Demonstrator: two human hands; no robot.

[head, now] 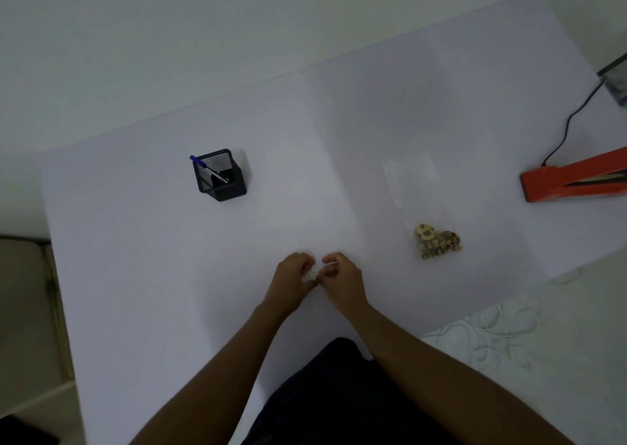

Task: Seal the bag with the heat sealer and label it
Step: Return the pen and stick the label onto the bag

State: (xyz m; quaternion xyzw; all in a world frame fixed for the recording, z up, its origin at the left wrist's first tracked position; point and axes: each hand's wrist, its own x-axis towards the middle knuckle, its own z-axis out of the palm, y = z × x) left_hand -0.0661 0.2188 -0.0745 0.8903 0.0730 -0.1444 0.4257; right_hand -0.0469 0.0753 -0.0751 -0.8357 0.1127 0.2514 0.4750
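Note:
A clear plastic bag (pixel 415 190) lies flat on the white table (pixel 169 275), right of centre, with brown and cream pieces (pixel 436 241) bunched at its near end. The orange heat sealer (pixel 570 181) sits at the right edge, its arm raised. My left hand (pixel 293 278) and my right hand (pixel 341 280) meet near the table's front middle, fingers curled, pinching a small white label (pixel 312 275) between them. Most of the label is hidden by my fingers.
A black mesh pen holder (pixel 220 176) with a blue pen (pixel 207 168) stands at the back left. A black cable (pixel 573 119) runs from the sealer toward a dark object (pixel 615 78) at the far right. A patterned white surface (pixel 502 336) lies at the near right.

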